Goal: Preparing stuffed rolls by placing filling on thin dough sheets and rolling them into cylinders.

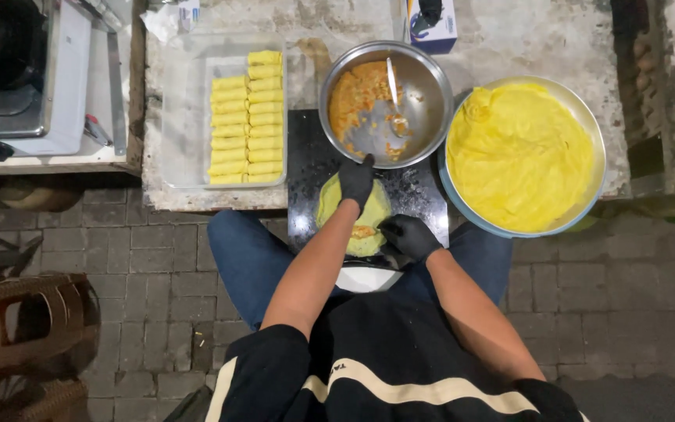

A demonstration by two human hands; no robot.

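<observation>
The person sat at the desk [220,199] with a thin yellow wrapper [369,215] laid flat on a dark board [419,195]. The left hand [356,180], black-gloved, pressed open-palmed on the wrapper's far edge. The right hand [408,237] pinched the near edge beside a dab of orange filling [363,231]. It looked like the rolling step; folding the edge over the filling evenly seemed to come next. Finished rolls [247,117] filled a clear tray [177,109].

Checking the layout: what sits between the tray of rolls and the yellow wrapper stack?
The steel bowl of orange filling, spoon inside, per the head view.
</observation>
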